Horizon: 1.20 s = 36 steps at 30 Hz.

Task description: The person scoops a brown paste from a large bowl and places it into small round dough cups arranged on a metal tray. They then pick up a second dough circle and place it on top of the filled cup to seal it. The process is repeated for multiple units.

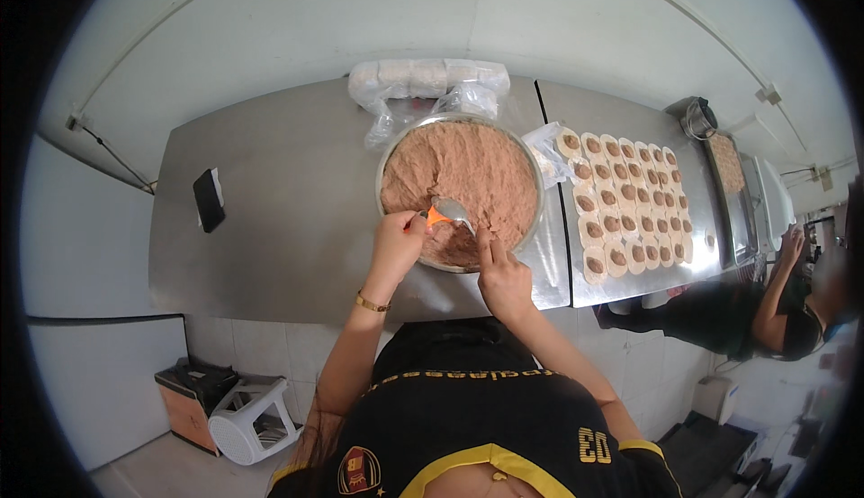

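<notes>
A large round metal bowl (542, 194) on the steel table holds a heap of pinkish-brown minced filling (463, 161). Over the near part of the filling, my right hand (504, 280) grips the handle of a metal spoon (453, 211), whose bowl points left. My left hand (400, 244) pinches a small orange piece (436, 217) right beside the spoon's bowl; its kind cannot be made out. Spoon and orange piece look to be touching. Part of the orange piece is hidden behind my fingers and the spoon.
Rows of round pale wrappers (594, 265) with filling dabs cover the right-hand table. Plastic-wrapped stacks (414, 76) lie behind the bowl. A black phone-like object (209, 201) rests at left. On the floor is a white stool (238, 430). Another person (783, 314) stands at right.
</notes>
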Tool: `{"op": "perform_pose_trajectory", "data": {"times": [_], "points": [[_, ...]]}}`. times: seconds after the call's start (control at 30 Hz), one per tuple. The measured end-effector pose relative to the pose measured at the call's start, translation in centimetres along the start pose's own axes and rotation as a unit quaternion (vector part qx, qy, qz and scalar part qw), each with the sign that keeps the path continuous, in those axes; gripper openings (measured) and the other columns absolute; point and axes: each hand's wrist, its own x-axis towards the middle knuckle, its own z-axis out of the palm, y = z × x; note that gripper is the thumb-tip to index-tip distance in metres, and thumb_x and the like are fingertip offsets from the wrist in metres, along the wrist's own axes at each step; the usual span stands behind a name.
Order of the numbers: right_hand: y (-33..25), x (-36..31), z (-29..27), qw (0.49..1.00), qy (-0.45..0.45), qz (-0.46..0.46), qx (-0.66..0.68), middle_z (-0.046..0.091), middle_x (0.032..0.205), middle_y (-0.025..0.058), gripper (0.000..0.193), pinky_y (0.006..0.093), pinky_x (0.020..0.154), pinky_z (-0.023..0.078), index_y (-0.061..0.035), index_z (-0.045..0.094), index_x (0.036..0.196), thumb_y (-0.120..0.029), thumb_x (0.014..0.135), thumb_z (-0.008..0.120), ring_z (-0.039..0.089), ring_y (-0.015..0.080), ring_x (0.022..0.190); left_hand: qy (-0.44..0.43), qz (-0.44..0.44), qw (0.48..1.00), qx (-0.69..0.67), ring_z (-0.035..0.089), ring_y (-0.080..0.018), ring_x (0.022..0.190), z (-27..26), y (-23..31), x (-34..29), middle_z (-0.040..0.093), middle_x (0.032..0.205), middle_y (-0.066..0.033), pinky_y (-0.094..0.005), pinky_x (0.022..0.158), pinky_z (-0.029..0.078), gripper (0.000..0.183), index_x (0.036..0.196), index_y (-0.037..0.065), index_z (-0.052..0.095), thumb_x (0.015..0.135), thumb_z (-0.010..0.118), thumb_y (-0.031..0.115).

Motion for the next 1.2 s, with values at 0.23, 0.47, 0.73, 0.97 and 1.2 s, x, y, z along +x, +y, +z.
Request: {"op": "perform_pose_trajectory", "data": {"times": [0.23,0.47,0.73,0.97,1.2], "points": [[0.3,0.5,-0.2,0.998,-0.019,0.041,0.050,0.059,0.084,0.0136,0.054,0.0376,0.051,0.051,0.0004,0.048,0.123,-0.002,0.070,0.053,0.062,0.0285,0.063,-0.006,0.021,0.996,-0.083,0.042,-0.0076,0.049,-0.4,-1.0,-0.3,0.048,0.052,-0.0018,-0.0263,0.048,0.034,0.025,0.072,-0.003,0.061,0.088,0.053,0.014],[2.9,3.1,-1.3,0.961,-0.043,0.126,0.243,0.063,0.074,0.0223,0.027,0.0467,0.066,0.050,-0.0034,0.067,0.094,-0.002,0.072,0.052,0.062,0.0390,0.069,-0.048,0.134,0.989,0.042,0.046,-0.0102,0.052,-1.4,0.9,-1.5,0.049,0.057,-0.0013,-0.0258,0.048,0.034,0.020,0.076,-0.002,0.056,0.089,0.052,0.013],[-0.2,2.6,-3.7,0.983,-0.084,0.122,0.111,0.063,0.077,0.0218,0.031,0.0472,0.061,0.050,-0.0008,0.061,0.103,-0.002,0.074,0.050,0.062,0.0391,0.067,0.005,0.266,0.933,0.241,0.058,-0.0381,0.060,0.3,2.0,-0.8,0.057,0.062,-0.0200,-0.0454,0.052,0.044,0.015,0.071,0.000,0.054,0.084,0.051,0.009],[-0.4,2.0,-5.3,0.982,-0.099,0.138,0.085,0.063,0.084,0.0206,0.034,0.0458,0.057,0.051,0.0031,0.056,0.108,-0.002,0.075,0.049,0.063,0.0377,0.065,0.053,0.188,0.960,0.200,0.058,-0.0381,0.058,-0.1,1.3,0.5,0.056,0.059,-0.0209,-0.0451,0.051,0.044,0.018,0.068,-0.001,0.055,0.082,0.054,0.010],[-1.0,2.1,-3.2,0.995,-0.060,0.062,0.044,0.063,0.081,0.0148,0.039,0.0431,0.053,0.049,-0.0020,0.056,0.112,-0.003,0.074,0.051,0.063,0.0334,0.062,0.038,0.197,0.959,0.200,0.058,-0.0383,0.059,-0.3,1.3,0.4,0.056,0.061,-0.0212,-0.0444,0.053,0.044,0.016,0.069,-0.001,0.056,0.081,0.054,0.009]]}}
